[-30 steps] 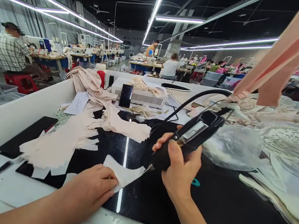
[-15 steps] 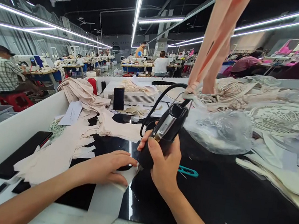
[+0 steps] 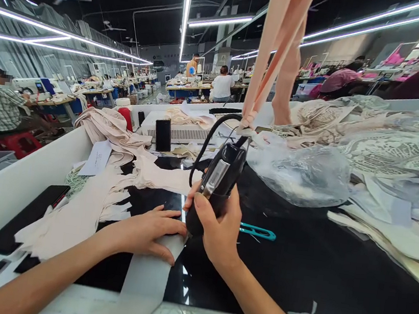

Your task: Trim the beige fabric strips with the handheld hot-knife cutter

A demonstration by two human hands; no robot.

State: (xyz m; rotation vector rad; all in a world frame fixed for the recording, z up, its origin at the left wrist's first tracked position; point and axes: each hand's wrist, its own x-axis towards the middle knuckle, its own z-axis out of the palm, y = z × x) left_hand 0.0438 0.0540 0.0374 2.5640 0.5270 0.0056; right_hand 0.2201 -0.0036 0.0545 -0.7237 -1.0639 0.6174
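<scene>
- My right hand (image 3: 219, 225) is wrapped tight round the black cutting tool (image 3: 216, 181), thumb up the near side, fingers curled behind. I've got it nearly upright with the tip pointing down at the table, so the working end lands right at the edge of the cloth. The tip itself is hidden behind my fingers.
- The tool's black cord (image 3: 208, 136) loops up toward 12 o'clock and hooks onto a pinkish strap (image 3: 274, 47) hanging from above, I reckon to keep the cord off the fabric.
- My left hand (image 3: 149, 231) is flat and spread out, palm down, pressing on the pale fabric strip (image 3: 146, 282). It sits just at 9 o'clock from the tool, fingertips almost touching my right hand, pinning the cloth where the tool meets it.
- The strip runs from under that hand back toward me at 6 o'clock, over the black glossy table (image 3: 313, 273).
- Teal snips (image 3: 257, 231) lie at 3 o'clock of my right hand, close by.
- Cut pale pieces (image 3: 82, 212) are piled at 9 to 10 o'clock, with a dark phone (image 3: 24, 217) beside them on the white ledge.
- Clear plastic bag (image 3: 300, 171) and lace (image 3: 388, 149) are heaped at 1 to 2 o'clock, well apart from my hands.
</scene>
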